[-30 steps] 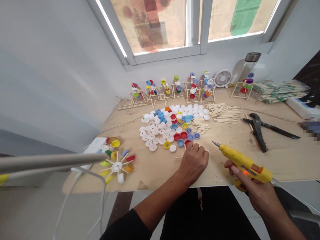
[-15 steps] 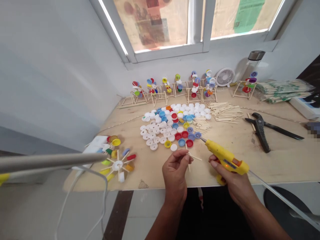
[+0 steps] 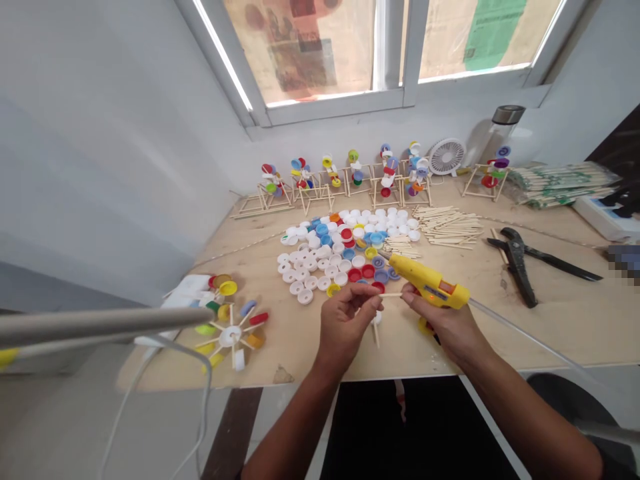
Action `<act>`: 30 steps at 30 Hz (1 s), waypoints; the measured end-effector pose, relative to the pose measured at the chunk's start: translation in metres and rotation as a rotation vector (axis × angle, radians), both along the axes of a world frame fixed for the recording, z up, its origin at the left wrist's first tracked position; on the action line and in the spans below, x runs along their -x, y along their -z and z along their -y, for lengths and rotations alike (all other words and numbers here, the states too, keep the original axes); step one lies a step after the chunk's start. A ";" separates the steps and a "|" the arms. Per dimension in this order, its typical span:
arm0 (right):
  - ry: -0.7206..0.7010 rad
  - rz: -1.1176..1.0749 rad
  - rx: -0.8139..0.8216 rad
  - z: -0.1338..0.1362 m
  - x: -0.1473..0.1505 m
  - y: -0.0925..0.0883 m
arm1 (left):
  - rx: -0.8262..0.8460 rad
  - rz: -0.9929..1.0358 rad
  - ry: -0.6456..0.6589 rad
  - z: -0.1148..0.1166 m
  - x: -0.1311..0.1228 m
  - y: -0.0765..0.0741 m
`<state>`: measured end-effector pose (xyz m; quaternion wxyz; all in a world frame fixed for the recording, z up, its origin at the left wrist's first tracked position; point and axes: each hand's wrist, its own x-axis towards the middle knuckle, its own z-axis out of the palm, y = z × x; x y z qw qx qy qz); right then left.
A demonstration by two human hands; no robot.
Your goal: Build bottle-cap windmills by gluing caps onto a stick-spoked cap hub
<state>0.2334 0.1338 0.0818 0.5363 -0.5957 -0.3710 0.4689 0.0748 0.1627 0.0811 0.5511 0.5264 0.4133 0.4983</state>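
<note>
My left hand is closed, pinching a small white bottle cap with thin wooden sticks attached; the fingers hide much of it. One wooden stick points right from the left fingertips, another points down. My right hand is wrapped around a yellow hot glue gun, whose nozzle points left over the caps. Its thumb and forefinger also touch the far end of the right-pointing stick. A clear glue stick runs out of the gun's back. Just beyond the hands lie many loose white and coloured bottle caps.
At left lies a wheel of sticks and coloured caps, near a white cable. Stick piles and black-handled cutters are at right. Stick stands with cap wheels, a small fan and a bottle line the back.
My right hand has brought the glue gun left and slightly up, closer to my left hand. The right fingers now meet a stick end, and the piece in my left hand has turned.
</note>
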 end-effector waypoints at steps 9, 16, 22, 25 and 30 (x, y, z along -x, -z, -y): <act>-0.039 -0.017 0.014 -0.010 0.009 0.003 | -0.468 -0.634 0.199 -0.009 0.017 0.004; 0.045 -0.108 0.023 -0.008 -0.001 0.017 | -0.311 -0.650 0.096 0.027 0.032 0.021; -0.054 -0.167 0.032 -0.007 -0.003 0.018 | -0.294 -0.593 0.087 0.035 0.028 0.027; -0.126 -0.212 0.053 -0.007 0.000 0.015 | -0.336 -0.586 0.086 0.033 0.024 0.032; -0.178 -0.295 0.142 -0.015 0.005 0.018 | -0.393 -0.683 0.132 0.028 0.020 0.039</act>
